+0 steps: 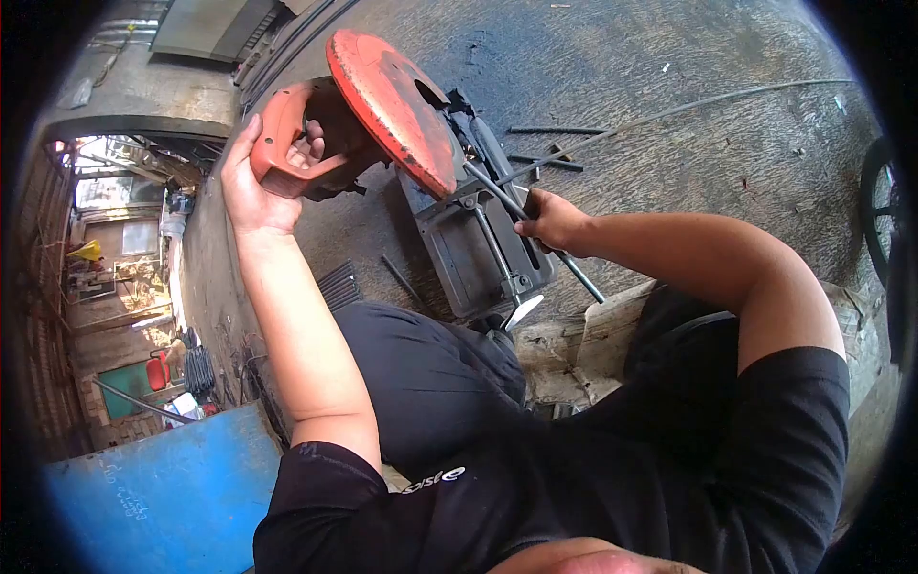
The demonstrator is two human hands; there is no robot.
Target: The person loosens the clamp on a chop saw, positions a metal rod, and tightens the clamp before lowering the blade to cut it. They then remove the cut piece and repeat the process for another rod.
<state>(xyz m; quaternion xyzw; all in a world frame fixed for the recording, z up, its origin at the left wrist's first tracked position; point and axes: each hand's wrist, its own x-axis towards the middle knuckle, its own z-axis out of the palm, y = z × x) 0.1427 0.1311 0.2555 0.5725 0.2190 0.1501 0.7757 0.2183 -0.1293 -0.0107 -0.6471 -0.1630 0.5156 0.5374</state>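
Note:
My left hand (260, 182) is wrapped around the orange handle of a chop saw (392, 110), at the upper left of the head view. The saw's round orange guard is scuffed, and its grey base (459, 263) rests on the floor before my knees. In my right hand (557, 222) is a thin metal rod (581, 277), gripped near its middle. The rod slants across the base, its far end beside the guard's lower edge. The guard hides most of the cutting area.
Short dark rods (557, 130) lie beyond the saw, and a long thin rod (708, 99) stretches to the right. Cut pieces (339, 285) lie by my left knee. A blue panel (172, 488) stands at the lower left; a black wheel-like ring (872, 215) is at far right.

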